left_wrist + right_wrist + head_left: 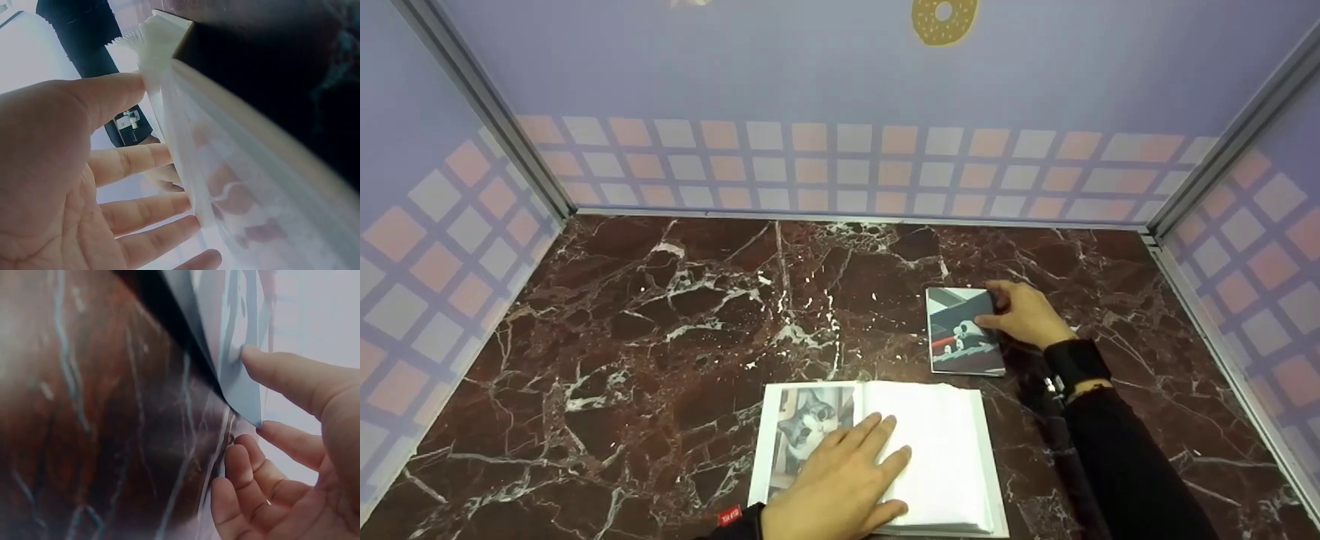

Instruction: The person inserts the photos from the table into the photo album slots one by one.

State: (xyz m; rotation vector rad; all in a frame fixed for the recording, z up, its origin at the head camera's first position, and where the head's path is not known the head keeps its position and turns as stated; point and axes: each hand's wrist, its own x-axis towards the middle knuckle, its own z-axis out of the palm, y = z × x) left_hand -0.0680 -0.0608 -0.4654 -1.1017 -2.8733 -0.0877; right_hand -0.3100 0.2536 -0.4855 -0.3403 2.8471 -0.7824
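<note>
My left hand (840,476) rests with its fingers spread across an open photo album (941,450), over the inner fold and the white right-hand page. In the left page sits a cat photo (804,420), partly covered by that hand. Beyond the album's upper right corner lies a picture card (960,352) with white cartoon figures on dark blue. My right hand (1024,311) holds the card at its upper right, thumb on its face and index finger at the edge. The right wrist view shows the thumb and index finger (295,441) at the card's corner, other fingers curled below.
A dark red marbled tabletop (660,390) with white veins lies under everything. Purple panels with pink and white checks (810,165) close it in at the back, left and right. A black band (1078,367) is on the right wrist.
</note>
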